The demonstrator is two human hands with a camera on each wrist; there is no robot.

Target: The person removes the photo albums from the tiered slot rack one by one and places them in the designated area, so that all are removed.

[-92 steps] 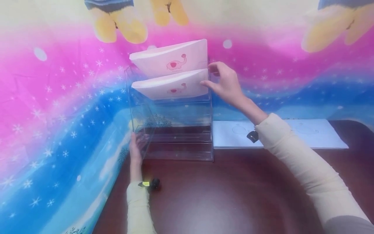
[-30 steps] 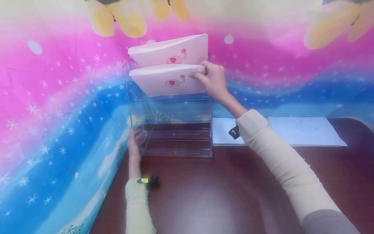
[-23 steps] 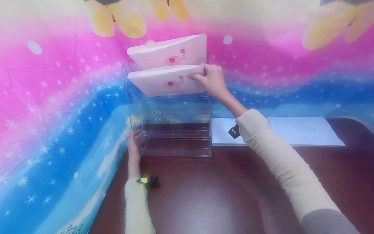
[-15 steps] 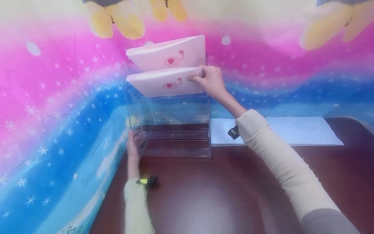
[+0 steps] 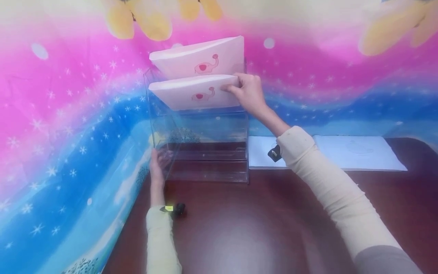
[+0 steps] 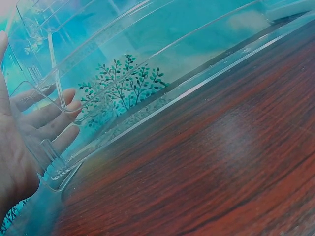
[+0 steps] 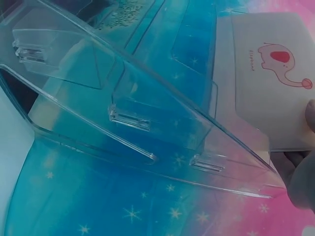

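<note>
I see the front booklet (image 5: 191,95) at upper centre of the head view, at the second tier of the clear rack (image 5: 205,155). Its long axis runs across the frame, left to right, the top edge climbing slightly toward the right. The cover faces me, and the printed elephant has its head and raised trunk toward the right end. Whether the lower edge is seated on the rack I cannot tell.

The right hand (image 5: 251,93) pinches that right end, thumb on the cover. On my right wrist feed the cover sits at upper right, the trunk pointing to the right edge, near the thumb.

The left hand (image 5: 158,161), lower left of centre in the head view, is at the rack's left side. On its wrist feed I see the fingers spread and nearly straight behind the clear plastic, gripping nothing.

Above the front booklet I see the rear booklet (image 5: 195,57) in the top tier, with the same elephant, its long axis also crosswise and its top edge rising more steeply to the right. The rack stands on the dark counter (image 5: 219,236). To its right, white papers (image 5: 362,154) lie flat, partly hidden by the right sleeve (image 5: 335,182).
</note>
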